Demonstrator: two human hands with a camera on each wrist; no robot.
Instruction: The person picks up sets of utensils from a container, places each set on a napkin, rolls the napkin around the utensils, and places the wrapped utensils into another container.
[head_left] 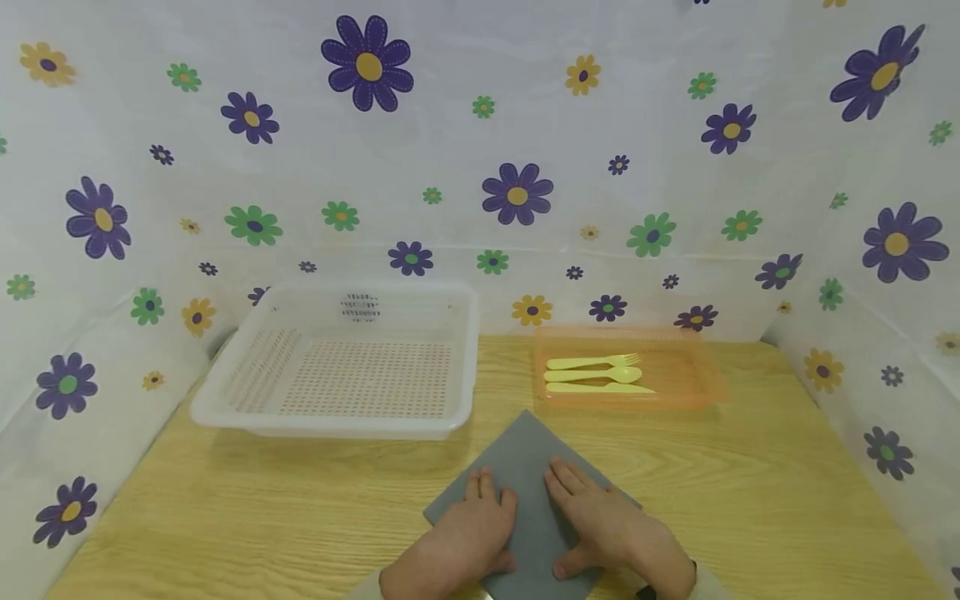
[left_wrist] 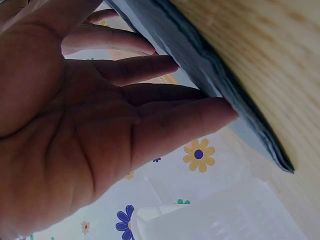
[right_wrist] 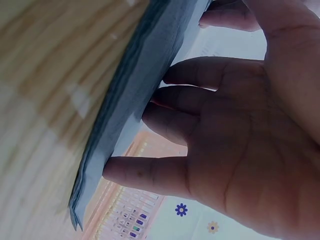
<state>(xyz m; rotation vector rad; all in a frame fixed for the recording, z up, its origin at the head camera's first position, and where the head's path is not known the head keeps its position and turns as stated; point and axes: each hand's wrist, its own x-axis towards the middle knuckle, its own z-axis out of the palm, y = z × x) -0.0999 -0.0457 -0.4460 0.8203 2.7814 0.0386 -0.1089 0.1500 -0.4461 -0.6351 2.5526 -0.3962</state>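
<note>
Grey folded napkin [head_left: 532,508], diamond-turned, layered edges, lying flat.

Basket [head_left: 330,423] sits back left on the table [head_left: 300,517], tray [head_left: 682,377] with fork [head_left: 588,363], spoon [head_left: 588,376] and knife [head_left: 596,388] back right, cloth [head_left: 532,500] up front under left hand [head_left: 474,529] and right hand [head_left: 600,523].

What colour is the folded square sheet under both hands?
The folded square sheet is plain grey, clearest in the head view.

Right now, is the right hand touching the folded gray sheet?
Touching. Right wrist view: the right hand rests its fingertips on the folded gray sheet.
</note>
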